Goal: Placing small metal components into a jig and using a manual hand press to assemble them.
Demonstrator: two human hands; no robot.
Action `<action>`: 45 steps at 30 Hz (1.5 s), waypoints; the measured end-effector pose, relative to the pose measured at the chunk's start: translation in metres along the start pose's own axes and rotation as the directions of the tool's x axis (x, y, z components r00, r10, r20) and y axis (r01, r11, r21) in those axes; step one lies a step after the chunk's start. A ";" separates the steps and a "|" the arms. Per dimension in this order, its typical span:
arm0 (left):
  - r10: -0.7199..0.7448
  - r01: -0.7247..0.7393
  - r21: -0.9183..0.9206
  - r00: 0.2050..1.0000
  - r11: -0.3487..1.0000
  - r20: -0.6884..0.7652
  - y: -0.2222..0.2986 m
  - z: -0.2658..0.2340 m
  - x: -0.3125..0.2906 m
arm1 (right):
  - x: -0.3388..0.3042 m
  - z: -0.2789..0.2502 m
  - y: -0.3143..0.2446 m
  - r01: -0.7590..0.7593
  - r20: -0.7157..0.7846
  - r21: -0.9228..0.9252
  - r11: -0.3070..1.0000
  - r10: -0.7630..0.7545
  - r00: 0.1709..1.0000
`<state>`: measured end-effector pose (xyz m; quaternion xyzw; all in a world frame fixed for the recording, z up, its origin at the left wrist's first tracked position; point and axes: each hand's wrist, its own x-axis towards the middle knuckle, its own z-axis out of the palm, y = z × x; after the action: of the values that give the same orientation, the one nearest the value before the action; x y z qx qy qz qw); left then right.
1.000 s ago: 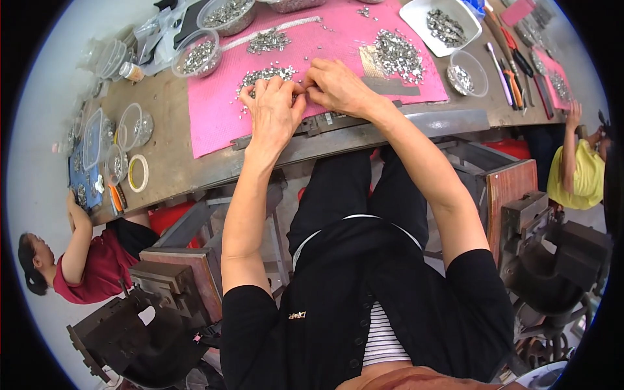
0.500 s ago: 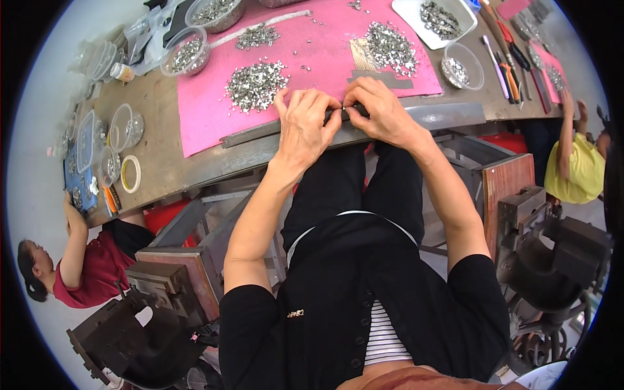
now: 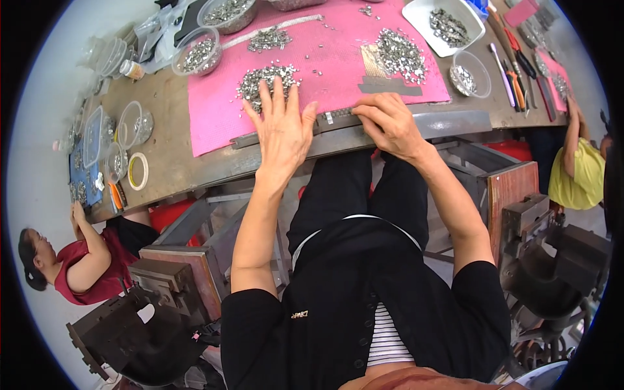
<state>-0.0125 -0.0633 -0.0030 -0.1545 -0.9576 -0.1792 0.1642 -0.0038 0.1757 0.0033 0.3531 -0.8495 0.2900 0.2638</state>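
My left hand (image 3: 283, 133) is spread open, its fingertips over the near pile of small shiny metal pieces (image 3: 249, 86) on the pink mat (image 3: 218, 120). A dark, narrow metal bar (image 3: 250, 139) lies along the mat's near edge, and one bright small piece (image 3: 329, 118) sits on it. My right hand (image 3: 394, 128) is at the bar's right end, thumb and fingers pinched together. Whatever lies between those fingertips is too small to make out. Flat grey strips (image 3: 390, 86) rest on the mat beyond my right hand.
More metal pieces lie in a right pile (image 3: 401, 55) and a far pile (image 3: 270, 40). Around the mat stand a clear tub (image 3: 198, 58), a white tray (image 3: 426, 36) and pliers (image 3: 517, 91). Co-workers sit at left (image 3: 97, 270) and right (image 3: 578, 172).
My left hand has left the bar and moved left and away from me, opening over the near pile. My right hand has shifted slightly right and nearer, uncovering the bright piece.
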 end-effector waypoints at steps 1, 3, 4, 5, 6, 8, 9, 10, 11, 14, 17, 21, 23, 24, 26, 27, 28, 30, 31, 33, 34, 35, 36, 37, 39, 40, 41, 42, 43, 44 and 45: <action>0.000 -0.001 0.018 1.000 1.000 0.032 0.003 0.001 -0.001 | 0.001 -0.001 -0.002 -0.038 -0.011 0.020 0.999 0.039 0.999; 0.040 -0.039 -0.020 0.998 0.999 0.051 0.011 0.000 0.000 | 0.006 0.000 -0.003 -0.052 -0.029 0.025 0.998 0.053 0.998; 0.051 -0.048 -0.038 0.996 0.998 0.077 0.017 -0.002 0.000 | 0.008 0.001 -0.003 -0.071 -0.047 0.027 0.997 0.073 0.996; 0.044 -0.041 -0.021 0.988 0.999 0.146 0.021 -0.003 0.000 | 0.009 0.001 -0.003 -0.069 -0.046 0.028 0.997 0.070 0.996; 0.075 -0.064 -0.086 0.987 0.994 0.142 0.026 -0.001 0.000 | 0.010 0.000 -0.002 -0.083 -0.056 0.010 0.996 0.084 0.995; 0.137 -0.117 -0.176 0.985 0.977 0.103 0.032 0.002 -0.001 | 0.012 0.000 0.002 -0.104 -0.081 -0.008 0.995 0.103 0.991; 0.135 -0.116 -0.175 0.986 0.978 0.102 0.033 0.002 -0.001 | 0.013 -0.001 0.003 -0.102 -0.080 -0.007 0.995 0.101 0.992; 0.181 -0.153 -0.215 0.976 0.965 0.121 0.034 0.000 -0.002 | 0.013 -0.002 0.005 -0.111 -0.086 -0.017 0.994 0.109 0.990; 0.228 -0.188 -0.256 0.964 0.948 0.139 0.034 0.000 -0.002 | 0.014 -0.003 0.006 -0.120 -0.092 -0.026 0.992 0.117 0.989; 0.204 -0.187 -0.313 0.979 0.931 0.024 0.027 -0.006 0.000 | 0.019 -0.002 0.011 -0.119 -0.097 -0.027 0.993 0.116 0.989; 0.050 -0.092 -0.320 0.989 0.943 -0.138 0.006 -0.015 0.007 | 0.027 0.002 0.011 -0.124 -0.057 -0.037 0.992 0.122 0.991; -0.006 -0.034 -0.206 0.981 0.978 -0.191 -0.013 -0.012 0.017 | 0.044 0.026 0.012 -0.102 0.037 -0.023 0.995 0.102 0.994; 0.018 -0.046 -0.176 0.987 0.983 -0.161 -0.016 -0.008 0.022 | 0.052 0.038 0.010 -0.086 0.064 -0.019 0.996 0.087 0.994; 0.019 -0.047 -0.176 0.987 0.983 -0.162 -0.017 -0.006 0.025 | 0.056 0.044 0.010 -0.085 0.063 -0.020 0.996 0.086 0.994; 0.070 -0.103 -0.165 0.979 0.981 -0.190 -0.017 -0.004 0.030 | 0.062 0.054 0.010 -0.105 0.063 -0.033 0.994 0.107 0.992; 0.071 -0.103 -0.166 0.979 0.981 -0.190 -0.018 -0.002 0.032 | 0.063 0.059 0.010 -0.105 0.064 -0.034 0.994 0.107 0.992; 0.092 -0.121 -0.150 0.978 0.981 -0.189 -0.020 -0.001 0.033 | 0.064 0.063 0.010 -0.124 0.083 -0.068 0.990 0.130 0.988; 0.114 -0.141 -0.137 0.976 0.980 -0.186 -0.022 0.003 0.036 | 0.064 0.067 0.011 -0.145 0.103 -0.106 0.984 0.156 0.982; 0.119 -0.147 -0.150 0.977 0.978 -0.177 -0.023 0.005 0.037 | 0.065 0.067 0.011 -0.177 0.124 -0.115 0.977 0.191 0.974; 0.129 -0.157 -0.168 0.978 0.973 -0.165 -0.022 0.007 0.037 | 0.065 0.068 0.012 -0.216 0.144 -0.130 0.968 0.234 0.962; 0.139 -0.165 -0.157 0.977 0.974 -0.164 -0.021 0.007 0.038 | 0.064 0.070 0.015 -0.191 0.120 -0.146 0.971 0.209 0.971; 0.149 -0.173 -0.147 0.975 0.974 -0.162 -0.021 0.007 0.038 | 0.062 0.070 0.017 -0.167 0.097 -0.162 0.973 0.184 0.978; 0.148 -0.171 -0.136 0.976 0.976 -0.161 -0.022 0.006 0.038 | 0.062 0.067 0.016 -0.169 0.099 -0.163 0.972 0.187 0.977; 0.147 -0.170 -0.140 0.976 0.976 -0.158 -0.023 0.004 0.037 | 0.062 0.062 0.017 -0.184 0.104 -0.092 0.979 0.193 0.976; 0.155 -0.165 -0.113 0.984 0.980 -0.087 -0.024 -0.001 0.036 | 0.058 0.044 0.022 -0.231 0.138 0.067 0.971 0.220 0.966; 0.157 -0.166 -0.110 0.984 0.980 -0.081 -0.024 -0.003 0.035 | 0.054 0.032 0.021 -0.298 0.155 0.171 0.939 0.273 0.950; 0.151 -0.159 -0.111 0.985 0.981 -0.080 -0.025 -0.005 0.034 | 0.049 0.020 0.017 -0.361 0.178 0.272 0.892 0.322 0.930; 0.159 -0.166 -0.105 0.985 0.980 -0.074 -0.024 -0.005 0.035 | 0.044 0.004 0.011 -0.482 0.243 0.284 0.829 0.424 0.872; 0.162 -0.168 -0.093 0.985 0.981 -0.068 -0.023 -0.006 0.034 | 0.038 -0.001 0.009 -0.484 0.246 0.283 0.828 0.425 0.871; 0.159 -0.165 -0.095 0.985 0.982 -0.067 -0.024 -0.005 0.034 | 0.032 -0.005 0.008 -0.453 0.229 0.290 0.843 0.398 0.888; 0.177 -0.183 -0.080 0.981 0.980 -0.083 -0.024 -0.005 0.035 | 0.027 -0.007 0.007 -0.422 0.211 0.296 0.857 0.372 0.904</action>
<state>-0.0508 -0.0782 0.0070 -0.2406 -0.9241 -0.2109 0.2089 -0.0240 0.1725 0.0232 0.2301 -0.8591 0.4516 0.0711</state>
